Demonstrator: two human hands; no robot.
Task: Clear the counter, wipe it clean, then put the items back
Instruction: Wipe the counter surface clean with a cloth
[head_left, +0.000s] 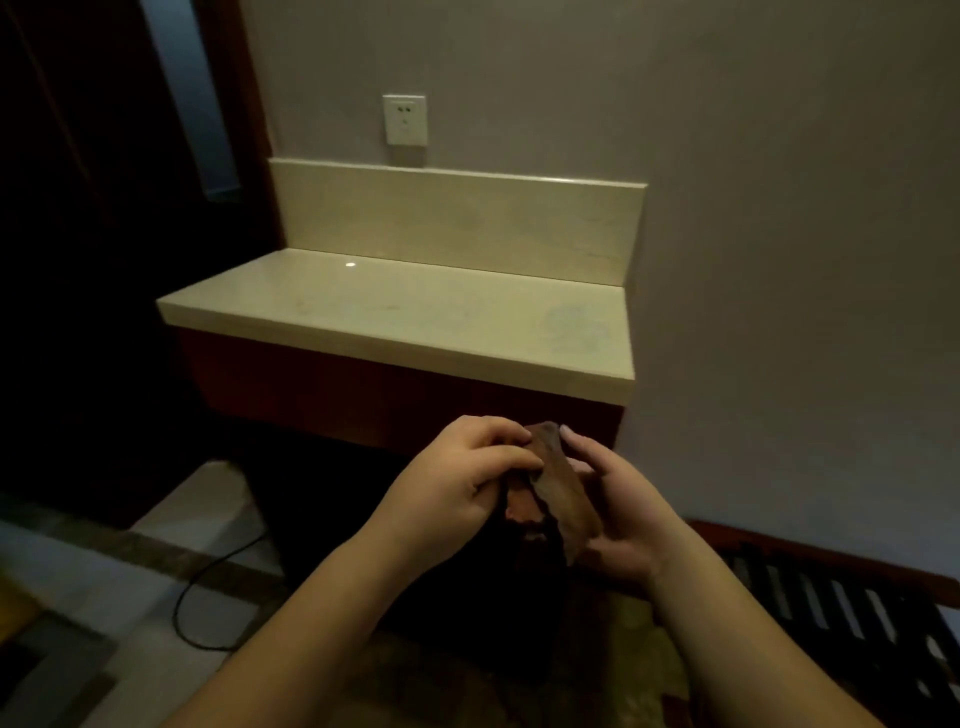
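Counter (395, 317) bare, faint marks showing; wiping looks about to begin.
Left hand (457, 478) pinches the brown cloth (553, 499) lying across the right hand (613, 514), its fingers loosely cradling it; no items in view.

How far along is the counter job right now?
Cleared, it seems: the beige stone counter shows nothing on it, though faint smudges remain near its right end. In hand: the left hand and right hand both hold a brown crumpled cloth in front of the counter, not touching it. Left: wiping, then returning the items, none of which are in view.
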